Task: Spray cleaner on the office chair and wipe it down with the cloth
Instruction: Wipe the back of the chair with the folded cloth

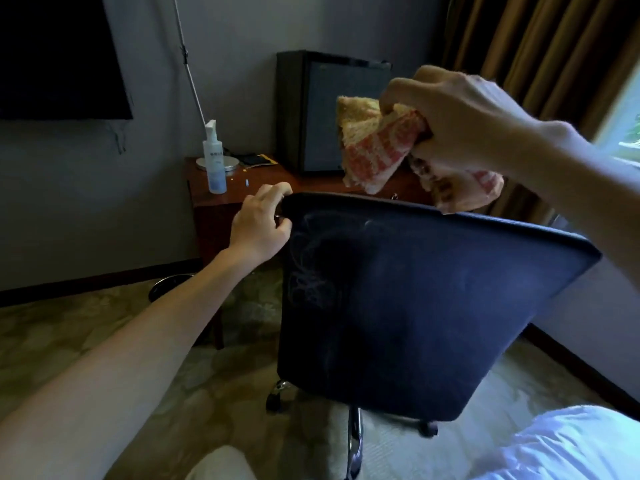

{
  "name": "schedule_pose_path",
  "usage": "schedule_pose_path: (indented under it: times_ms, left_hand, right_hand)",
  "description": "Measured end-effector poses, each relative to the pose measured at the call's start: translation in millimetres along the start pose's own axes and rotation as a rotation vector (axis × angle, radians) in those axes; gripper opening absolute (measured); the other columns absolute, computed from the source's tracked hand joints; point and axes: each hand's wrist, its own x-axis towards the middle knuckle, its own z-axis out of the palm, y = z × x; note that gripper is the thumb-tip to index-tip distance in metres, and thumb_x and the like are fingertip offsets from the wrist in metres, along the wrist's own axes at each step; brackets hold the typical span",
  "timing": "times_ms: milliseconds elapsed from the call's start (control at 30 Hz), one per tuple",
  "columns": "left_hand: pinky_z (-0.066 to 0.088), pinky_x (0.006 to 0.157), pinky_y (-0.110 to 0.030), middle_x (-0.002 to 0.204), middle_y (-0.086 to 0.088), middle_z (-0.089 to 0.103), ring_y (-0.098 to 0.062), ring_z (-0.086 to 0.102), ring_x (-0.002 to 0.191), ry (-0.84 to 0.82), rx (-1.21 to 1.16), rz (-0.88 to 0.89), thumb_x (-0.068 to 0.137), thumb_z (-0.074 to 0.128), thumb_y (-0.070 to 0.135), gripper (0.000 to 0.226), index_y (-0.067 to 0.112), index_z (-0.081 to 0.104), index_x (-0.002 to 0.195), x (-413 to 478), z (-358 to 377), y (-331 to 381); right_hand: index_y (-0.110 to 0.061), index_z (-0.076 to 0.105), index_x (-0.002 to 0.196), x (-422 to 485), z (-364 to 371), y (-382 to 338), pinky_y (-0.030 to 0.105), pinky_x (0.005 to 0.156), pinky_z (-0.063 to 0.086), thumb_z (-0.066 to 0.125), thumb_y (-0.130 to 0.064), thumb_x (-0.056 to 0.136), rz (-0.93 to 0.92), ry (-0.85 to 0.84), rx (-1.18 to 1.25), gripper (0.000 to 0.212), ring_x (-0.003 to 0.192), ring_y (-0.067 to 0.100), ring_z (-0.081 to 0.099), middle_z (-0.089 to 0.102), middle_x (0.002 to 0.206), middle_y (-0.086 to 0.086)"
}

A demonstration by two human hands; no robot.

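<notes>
Leaving open carpet (52,323) L of office chair (415,289); desk (242,192) close behind its top edge, spray bottle (214,161) standing there. Gripping top-L corner w/ left hand (259,226); clutching cloth (377,147) w/ right hand (460,123) above edge.

The left hand (259,226) and the right hand (464,123) were bare. So were the left forearm (138,341) and the right forearm (588,174) — uncovered up to the picture's edge. A pale rounded patch (218,462) low down — clothing or not — could not be told.
</notes>
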Motion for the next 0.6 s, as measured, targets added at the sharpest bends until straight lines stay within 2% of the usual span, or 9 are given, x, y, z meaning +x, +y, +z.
schedule_pose_path:
  times_ms: [167,267,433,533,600]
  left_hand:
    - [0.046,0.077,-0.042,0.116,0.002,0.052,-0.026,0.049,0.104,-0.011,0.104,-0.005,0.083,0.058,0.015,0.045,0.027,0.044,0.124,-14.9,-3.0,27.0]
    - [0.047,0.079,-0.044,0.120,0.000,0.051,-0.028,0.049,0.106,-0.022,0.123,-0.018,0.083,0.059,0.016,0.048,0.027,0.043,0.126,-22.4,-3.3,38.8]
    - [0.045,0.083,-0.045,0.128,-0.003,0.049,-0.032,0.046,0.111,-0.042,0.122,0.013,0.082,0.057,0.015,0.055,0.023,0.042,0.135,-36.0,-7.5,51.4]
    - [0.047,0.085,-0.045,0.131,-0.003,0.048,-0.029,0.047,0.113,0.037,0.103,0.060,0.083,0.055,0.017,0.054,0.024,0.044,0.135,-48.5,-9.7,62.0]
    - [0.050,0.082,-0.045,0.129,-0.003,0.049,-0.026,0.048,0.112,0.111,0.034,0.163,0.083,0.052,0.022,0.049,0.024,0.046,0.133,-57.6,-10.2,69.5]
  right_hand:
    - [-0.033,0.043,0.125,-38.7,-11.2,0.2,0.035,0.062,0.038,0.063,-0.016,0.082,0.048,0.038,-0.002,0.051,0.081,0.024,0.043,0.050,0.113,0.009]
    - [-0.031,0.044,0.124,-64.9,-6.0,-5.4,0.037,0.062,0.043,0.063,-0.016,0.082,0.058,0.028,0.003,0.049,0.085,0.027,0.051,0.049,0.111,0.009]
    - [-0.030,0.046,0.122,-101.0,17.3,-12.3,0.035,0.061,0.039,0.064,-0.015,0.081,0.101,0.039,-0.006,0.048,0.093,0.030,0.052,0.048,0.109,0.008]
    - [-0.028,0.047,0.124,-114.9,31.3,-16.2,0.035,0.059,0.038,0.065,-0.018,0.082,0.122,0.054,-0.024,0.046,0.093,0.030,0.052,0.048,0.111,0.009]
    - [-0.026,0.048,0.124,-120.5,40.6,-20.5,0.034,0.057,0.037,0.064,-0.017,0.082,0.131,0.074,-0.029,0.046,0.093,0.030,0.050,0.048,0.111,0.010]
